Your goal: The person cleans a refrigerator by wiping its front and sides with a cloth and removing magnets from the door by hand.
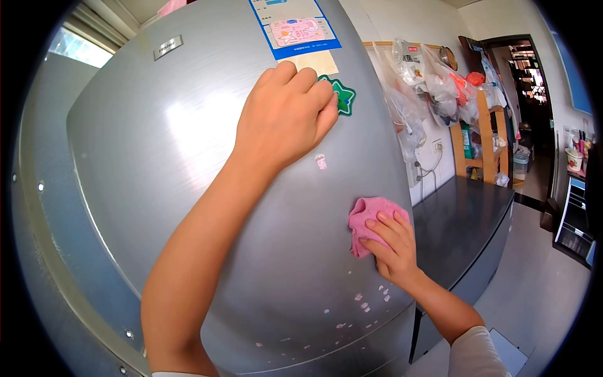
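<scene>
My left hand (286, 116) is closed high on the grey fridge door (188, 207), its fingertips curled out of sight. Beside its thumb and knuckles is a green star-shaped magnet (343, 97), partly covered by the hand. What the fingers hold, if anything, is hidden. Lower and to the right, my right hand (394, 248) presses a folded pink cloth (370, 217) against the door near its right edge. Below the cloth, several pale sticker scraps (365, 306) dot the door. A small pink sticker (321, 161) sits under my left hand.
A blue-edged card (298, 47) and a cream paper (317, 61) are on the upper door. To the right stands a dark low cabinet (465, 207). Plastic bags (433, 81) hang on the wall above a wooden rack (483, 138). A doorway (527, 113) lies beyond.
</scene>
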The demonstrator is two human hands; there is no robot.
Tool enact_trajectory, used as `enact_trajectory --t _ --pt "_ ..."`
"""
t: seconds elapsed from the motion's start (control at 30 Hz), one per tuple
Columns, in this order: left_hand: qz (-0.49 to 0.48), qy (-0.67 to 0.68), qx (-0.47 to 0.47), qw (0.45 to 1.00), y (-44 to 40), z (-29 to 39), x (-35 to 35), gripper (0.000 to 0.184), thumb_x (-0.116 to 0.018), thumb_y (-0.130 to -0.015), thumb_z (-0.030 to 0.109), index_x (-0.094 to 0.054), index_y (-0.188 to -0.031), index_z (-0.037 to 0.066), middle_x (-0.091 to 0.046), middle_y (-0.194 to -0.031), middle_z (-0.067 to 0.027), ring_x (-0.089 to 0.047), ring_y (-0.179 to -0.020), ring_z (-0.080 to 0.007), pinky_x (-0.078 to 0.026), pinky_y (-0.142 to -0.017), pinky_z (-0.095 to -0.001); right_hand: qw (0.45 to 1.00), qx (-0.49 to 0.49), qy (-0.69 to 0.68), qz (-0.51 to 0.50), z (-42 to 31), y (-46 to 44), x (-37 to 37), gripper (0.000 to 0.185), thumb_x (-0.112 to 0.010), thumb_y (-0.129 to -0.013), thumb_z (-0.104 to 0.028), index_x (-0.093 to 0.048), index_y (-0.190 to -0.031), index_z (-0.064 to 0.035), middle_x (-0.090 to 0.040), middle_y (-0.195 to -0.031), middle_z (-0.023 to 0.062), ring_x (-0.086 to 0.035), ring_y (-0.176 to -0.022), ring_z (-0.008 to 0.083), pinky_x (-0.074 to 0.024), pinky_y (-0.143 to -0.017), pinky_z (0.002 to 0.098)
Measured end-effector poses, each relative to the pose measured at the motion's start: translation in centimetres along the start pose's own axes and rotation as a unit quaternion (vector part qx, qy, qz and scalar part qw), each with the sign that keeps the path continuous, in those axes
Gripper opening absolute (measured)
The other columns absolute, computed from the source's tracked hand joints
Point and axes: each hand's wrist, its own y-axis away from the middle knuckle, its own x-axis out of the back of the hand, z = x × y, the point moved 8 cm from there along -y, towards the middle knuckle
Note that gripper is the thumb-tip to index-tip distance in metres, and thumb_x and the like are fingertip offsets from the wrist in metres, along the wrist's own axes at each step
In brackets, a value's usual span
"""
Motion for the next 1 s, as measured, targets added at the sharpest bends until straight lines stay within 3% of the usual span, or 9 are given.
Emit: enact_trajectory --t 0.53,0.73,0.8,1.0 --pt "-0.001 -0.029 0.023 0.999 -0.4 -0.2 -0.4 0.017 -0.061 -0.084 0.016 -0.056 -0.071 0.005 -0.053 -0.071 -0.0073 -0.049 -0.070 -0.0251 -0.044 -0.066 -0.0359 1.000 0.000 0.005 0.001 0.0 0.1 0.0 0.030 -0.061 -0.070 -0.001 -0.070 -0.096 -0.0132 -0.063 -0.119 0.0068 -0.056 -0.117 0.0274 -0.0370 -0.102 0.0432" --pt "0.057 -0.060 0.037 0.996 0.2 -0.6 1.1 0.013 -0.064 -0.082 0.013 -0.057 -0.074 0.004 -0.056 -0.075 -0.0060 -0.051 -0.073 -0.0241 -0.044 -0.066 -0.0357 1.000 -0.001 -0.001 0.006 0.0 0.0 0.1 0.029 -0.061 -0.070 -0.001 -0.070 -0.095 -0.0131 -0.064 -0.118 0.0067 -0.056 -0.116 0.0274 -0.0372 -0.102 0.0432" --pt "0.072 -0.080 0.013 0.994 0.4 -0.2 1.4 0.020 -0.067 -0.076 0.015 -0.052 -0.065 0.008 -0.050 -0.066 -0.0046 -0.050 -0.065 -0.0215 -0.043 -0.060 -0.0339 1.000 0.001 -0.004 0.009 0.1 0.0 0.1 0.028 -0.061 -0.070 -0.001 -0.070 -0.095 -0.0131 -0.064 -0.118 0.0068 -0.056 -0.116 0.0275 -0.0372 -0.102 0.0431" --pt "0.014 -0.069 0.046 0.996 0.0 -0.8 0.5 0.018 -0.062 -0.084 0.014 -0.055 -0.070 0.004 -0.053 -0.069 -0.0067 -0.049 -0.064 -0.0245 -0.042 -0.059 -0.0367 1.000 -0.006 -0.008 0.002 0.0 0.0 0.2 0.028 -0.062 -0.071 -0.002 -0.070 -0.095 -0.0136 -0.064 -0.118 0.0071 -0.057 -0.116 0.0277 -0.0376 -0.102 0.0430"
